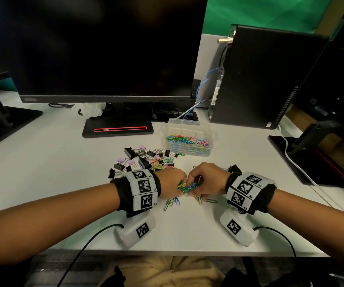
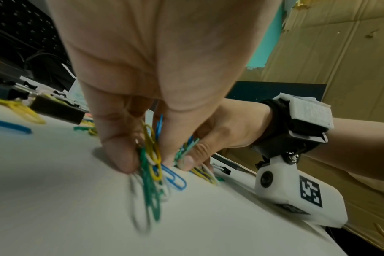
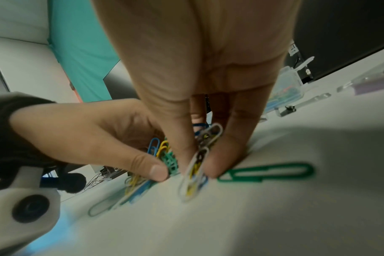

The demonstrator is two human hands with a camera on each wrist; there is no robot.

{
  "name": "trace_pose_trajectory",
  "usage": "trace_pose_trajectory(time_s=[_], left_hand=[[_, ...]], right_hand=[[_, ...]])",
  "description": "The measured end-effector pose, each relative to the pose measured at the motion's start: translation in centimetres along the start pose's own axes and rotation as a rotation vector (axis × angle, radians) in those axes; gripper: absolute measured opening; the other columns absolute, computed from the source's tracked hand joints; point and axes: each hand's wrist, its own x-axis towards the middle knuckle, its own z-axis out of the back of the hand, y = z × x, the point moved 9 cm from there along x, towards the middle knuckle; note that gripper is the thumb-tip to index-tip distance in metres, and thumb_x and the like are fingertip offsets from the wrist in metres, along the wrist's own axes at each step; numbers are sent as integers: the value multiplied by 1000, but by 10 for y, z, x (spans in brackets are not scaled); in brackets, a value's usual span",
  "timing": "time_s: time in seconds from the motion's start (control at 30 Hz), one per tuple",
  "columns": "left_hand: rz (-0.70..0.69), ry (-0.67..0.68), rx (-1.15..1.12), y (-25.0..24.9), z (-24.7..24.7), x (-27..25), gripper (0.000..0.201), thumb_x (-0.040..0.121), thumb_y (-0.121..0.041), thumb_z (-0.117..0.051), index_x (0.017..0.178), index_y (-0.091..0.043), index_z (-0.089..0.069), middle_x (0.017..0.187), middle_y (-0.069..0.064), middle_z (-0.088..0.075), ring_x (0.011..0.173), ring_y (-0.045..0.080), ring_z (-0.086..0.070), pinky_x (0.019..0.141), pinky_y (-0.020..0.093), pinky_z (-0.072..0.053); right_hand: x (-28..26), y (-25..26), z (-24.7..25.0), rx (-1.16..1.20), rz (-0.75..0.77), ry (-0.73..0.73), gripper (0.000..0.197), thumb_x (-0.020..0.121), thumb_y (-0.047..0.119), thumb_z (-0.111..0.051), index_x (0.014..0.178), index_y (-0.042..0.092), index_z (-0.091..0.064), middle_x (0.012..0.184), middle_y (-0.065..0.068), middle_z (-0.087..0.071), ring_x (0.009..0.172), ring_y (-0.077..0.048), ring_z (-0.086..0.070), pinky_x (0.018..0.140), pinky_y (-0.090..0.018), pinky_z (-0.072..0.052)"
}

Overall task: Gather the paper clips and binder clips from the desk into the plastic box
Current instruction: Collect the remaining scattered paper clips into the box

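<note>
Left hand (image 1: 172, 182): thumb and fingers (image 2: 118, 155) curled, pinching a bunch of paper clips (image 2: 150, 166), green, yellow, blue and white, tips down at the desk (image 1: 63, 172). Right hand (image 1: 205, 179): fingers (image 3: 221, 161) likewise curled, pinching a few clips, a white one (image 3: 194, 173) foremost. Hands knuckle to knuckle over the near middle of the desk, bunches meeting between them. More clips loose on the desk beneath and just near of the hands; one green clip (image 3: 266, 172) flat beside the right fingertips. Behind the left hand, a heap of binder clips (image 1: 140, 160), black and lilac, mixed with more paper clips. Beyond the heap, to its right, the box (image 1: 188, 137), clear, open, partly filled with coloured clips. Behind that, a dark monitor (image 1: 96, 48) and a PC tower (image 1: 260, 79).
</note>
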Motion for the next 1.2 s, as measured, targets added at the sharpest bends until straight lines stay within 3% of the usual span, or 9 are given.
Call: trace_pose_trajectory(time_s=[0.17,0.33,0.47,0.57,0.63,0.73,0.87,1.07,1.2], left_hand=[[11,-16,-78,16,11,9,27,89,-23,-60,109,-4,-60,93,8,-53,81,18,-46,70,25,-36],[22,-73,-126,33,37,20,27,89,-23,-60,102,0,-63,85,6,-51,76,19,-45,55,21,-33],[26,-171,-239,53,74,37,28,88,-23,-62,99,3,-63,86,9,-54,70,18,-52,64,27,-44],[45,-250,-331,67,99,52,25,88,-20,-62,100,2,-63,81,7,-56,54,5,-58,57,14,-48],[66,-299,-378,76,110,65,26,88,-17,-63,105,3,-64,79,7,-58,60,10,-60,60,14,-54],[101,-324,-408,84,115,84,28,87,-16,-64,106,3,-63,85,11,-59,62,16,-61,71,35,-59],[111,-374,-390,84,116,99,27,87,-18,-64,110,-5,-64,91,6,-56,62,17,-60,59,22,-48],[80,-392,-362,80,114,115,18,87,-8,-61,102,-8,-71,111,13,-66,103,26,-62,80,25,-45],[-9,-299,-320,73,108,120,31,85,10,-50,104,-3,-70,110,15,-68,96,23,-64,62,3,-44]], right_hand=[[9,-6,7,66,-35,40,11,75,8,-75,75,16,-67,59,5,-63,40,0,-59,53,-14,-52],[20,-13,36,135,-77,-28,9,75,0,-73,80,7,-70,39,9,-60,38,-1,-59,46,-13,-51],[36,-16,81,165,-76,-137,15,74,3,-74,71,16,-69,58,1,-68,46,-9,-65,56,-20,-57],[49,-21,112,180,-109,-239,10,74,6,-76,72,14,-70,73,-8,-71,48,-8,-64,61,-23,-58],[59,-26,126,197,-136,-305,11,73,7,-76,70,15,-69,72,-8,-70,47,-6,-64,61,-22,-58],[75,-33,130,170,-183,-322,11,75,6,-75,71,15,-70,70,-7,-70,49,-8,-66,62,-23,-59],[92,-32,120,50,-176,-283,19,77,-2,-66,83,14,-74,87,-14,-74,80,-27,-72,78,-39,-59],[92,-27,120,-116,-124,-281,25,79,-1,-59,85,18,-74,94,-8,-73,88,-23,-68,81,-31,-55],[80,-21,122,-183,-79,-288,21,81,1,-58,87,13,-74,95,-7,-73,84,-20,-64,77,-24,-48]])
